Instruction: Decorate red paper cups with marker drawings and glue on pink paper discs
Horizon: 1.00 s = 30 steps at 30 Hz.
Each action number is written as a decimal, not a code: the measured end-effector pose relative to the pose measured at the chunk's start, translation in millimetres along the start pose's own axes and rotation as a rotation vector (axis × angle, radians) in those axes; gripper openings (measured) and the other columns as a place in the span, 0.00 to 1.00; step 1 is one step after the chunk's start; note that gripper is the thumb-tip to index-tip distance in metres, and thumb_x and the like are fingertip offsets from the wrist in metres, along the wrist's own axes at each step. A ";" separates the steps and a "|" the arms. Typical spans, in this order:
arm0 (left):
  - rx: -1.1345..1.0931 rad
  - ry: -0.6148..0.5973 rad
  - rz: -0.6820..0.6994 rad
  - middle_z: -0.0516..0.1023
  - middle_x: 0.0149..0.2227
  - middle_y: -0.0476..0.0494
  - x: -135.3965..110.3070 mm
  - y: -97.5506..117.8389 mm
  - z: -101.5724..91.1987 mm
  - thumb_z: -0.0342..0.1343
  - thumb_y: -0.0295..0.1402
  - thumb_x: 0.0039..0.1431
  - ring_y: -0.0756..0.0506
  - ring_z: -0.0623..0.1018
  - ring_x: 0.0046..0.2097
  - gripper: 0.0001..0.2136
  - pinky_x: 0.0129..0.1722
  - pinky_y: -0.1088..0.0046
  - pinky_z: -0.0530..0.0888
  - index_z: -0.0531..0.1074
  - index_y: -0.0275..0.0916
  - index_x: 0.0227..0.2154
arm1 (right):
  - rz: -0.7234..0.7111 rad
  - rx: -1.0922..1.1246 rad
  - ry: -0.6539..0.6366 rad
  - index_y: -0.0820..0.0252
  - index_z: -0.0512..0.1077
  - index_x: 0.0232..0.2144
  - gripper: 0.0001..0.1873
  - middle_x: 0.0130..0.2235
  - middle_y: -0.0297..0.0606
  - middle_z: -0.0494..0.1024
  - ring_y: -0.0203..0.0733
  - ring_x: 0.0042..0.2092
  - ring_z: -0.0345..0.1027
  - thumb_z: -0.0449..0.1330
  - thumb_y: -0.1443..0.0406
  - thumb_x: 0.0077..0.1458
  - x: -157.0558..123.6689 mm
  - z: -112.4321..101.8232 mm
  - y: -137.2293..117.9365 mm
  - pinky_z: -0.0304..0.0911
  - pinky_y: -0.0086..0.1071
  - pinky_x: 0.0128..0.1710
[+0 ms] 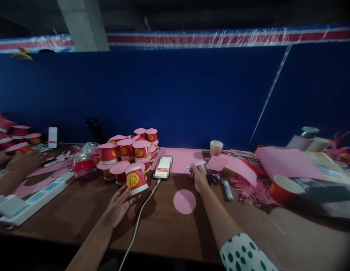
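My left hand (121,205) holds a red paper cup (139,183) with a yellow emblem, tilted, its white end facing up. It is just in front of stacked red cups (125,150) topped with pink paper discs. A white pen (198,164) is gripped in the fingers of my right hand (199,177), over the edge of a pink paper sheet (183,156). Between my hands a pink paper circle (184,201) lies flat on the brown table. Behind it is a phone (163,167), its screen blurred, with a white cable attached.
Scissors (213,178), a glue stick (228,190), pink paper scraps (254,194) and a red cup (285,190) lie at right. A white cup (216,148) stands behind. At left are a power strip (41,197) and another person's hand (25,162). A blue panel (175,94) backs the table.
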State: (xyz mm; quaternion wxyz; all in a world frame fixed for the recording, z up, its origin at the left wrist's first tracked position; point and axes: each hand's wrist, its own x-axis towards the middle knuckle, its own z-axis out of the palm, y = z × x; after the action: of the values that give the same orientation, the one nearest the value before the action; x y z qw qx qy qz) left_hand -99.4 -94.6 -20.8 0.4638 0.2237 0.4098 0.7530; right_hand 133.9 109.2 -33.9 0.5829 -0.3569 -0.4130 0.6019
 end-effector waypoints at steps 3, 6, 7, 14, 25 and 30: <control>0.001 0.017 -0.004 0.80 0.37 0.44 0.0 0.1 0.2 0.66 0.31 0.43 0.44 0.79 0.38 0.13 0.37 0.65 0.79 0.76 0.38 0.34 | -0.001 -0.003 0.002 0.59 0.64 0.19 0.19 0.17 0.27 0.66 0.27 0.17 0.53 0.65 0.52 0.40 -0.3 0.4 -0.4 0.48 0.23 0.14; -0.002 0.021 0.002 0.80 0.37 0.44 0.0 -0.1 0.2 0.66 0.30 0.43 0.44 0.78 0.38 0.13 0.38 0.64 0.79 0.76 0.38 0.35 | -0.002 -0.006 0.002 0.60 0.64 0.19 0.19 0.17 0.28 0.66 0.27 0.17 0.53 0.65 0.52 0.40 -0.3 0.6 -0.7 0.48 0.23 0.14; 0.000 0.020 0.005 0.80 0.37 0.44 0.0 -0.2 0.2 0.66 0.29 0.43 0.44 0.78 0.38 0.13 0.38 0.64 0.79 0.76 0.38 0.35 | -0.002 -0.007 0.001 0.60 0.64 0.19 0.19 0.17 0.28 0.66 0.27 0.17 0.53 0.65 0.52 0.40 -0.2 0.6 -0.5 0.49 0.23 0.14; 0.000 0.003 -0.003 0.80 0.36 0.44 -0.4 -0.3 -0.3 0.66 0.30 0.43 0.44 0.78 0.37 0.12 0.37 0.64 0.78 0.76 0.37 0.35 | -0.014 -0.018 0.010 0.59 0.64 0.19 0.18 0.17 0.28 0.67 0.28 0.17 0.54 0.64 0.53 0.41 0.9 -0.7 1.9 0.49 0.23 0.14; -0.027 0.029 0.003 0.80 0.34 0.45 -0.5 -0.4 0.6 0.68 0.30 0.40 0.42 0.79 0.38 0.15 0.37 0.62 0.79 0.76 0.37 0.35 | -0.026 -0.027 -0.004 0.59 0.63 0.19 0.18 0.16 0.27 0.65 0.28 0.16 0.53 0.63 0.53 0.41 -0.6 0.0 0.4 0.48 0.23 0.14; -0.024 0.021 -0.005 0.80 0.34 0.45 -1.6 1.2 3.1 0.68 0.31 0.40 0.41 0.79 0.38 0.14 0.38 0.61 0.78 0.76 0.37 0.33 | -0.029 -0.026 0.002 0.59 0.63 0.20 0.17 0.17 0.27 0.66 0.28 0.17 0.54 0.63 0.54 0.41 -1.0 0.0 1.3 0.49 0.23 0.14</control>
State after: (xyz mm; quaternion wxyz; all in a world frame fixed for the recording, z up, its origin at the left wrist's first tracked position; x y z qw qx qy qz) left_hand -97.1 -94.9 -18.0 0.4638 0.2091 0.4064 0.7589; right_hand 133.4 108.2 -35.1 0.5873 -0.3590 -0.4253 0.5877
